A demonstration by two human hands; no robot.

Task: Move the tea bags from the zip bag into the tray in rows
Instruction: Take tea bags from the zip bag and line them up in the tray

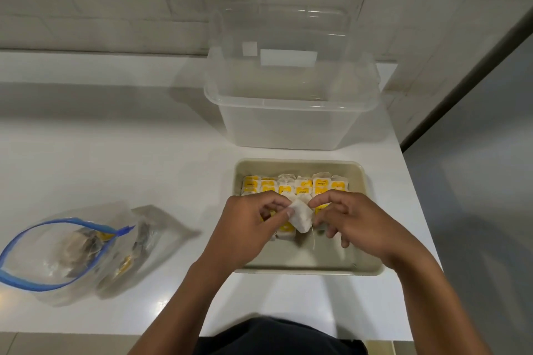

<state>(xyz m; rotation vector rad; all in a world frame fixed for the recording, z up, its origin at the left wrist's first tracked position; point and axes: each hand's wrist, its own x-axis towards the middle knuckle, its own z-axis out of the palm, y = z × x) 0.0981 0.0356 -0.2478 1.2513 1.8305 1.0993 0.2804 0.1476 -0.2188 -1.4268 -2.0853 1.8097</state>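
A beige tray (372, 266) lies on the white counter in front of me. Along its far side sits a row of tea bags (294, 185) with yellow tags. Over the tray's middle, my left hand (248, 232) and my right hand (357, 225) pinch one white tea bag (301, 217) between them, its string hanging below. More tea bags lie under my hands, partly hidden. The clear zip bag (57, 253) with a blue seal lies open at the left, with a few tea bags inside.
A clear plastic box (288, 121) stands just behind the tray, its lid leaning against the tiled wall. The counter's right edge runs close to the tray. White counter (115, 153) stretches between the zip bag and the tray.
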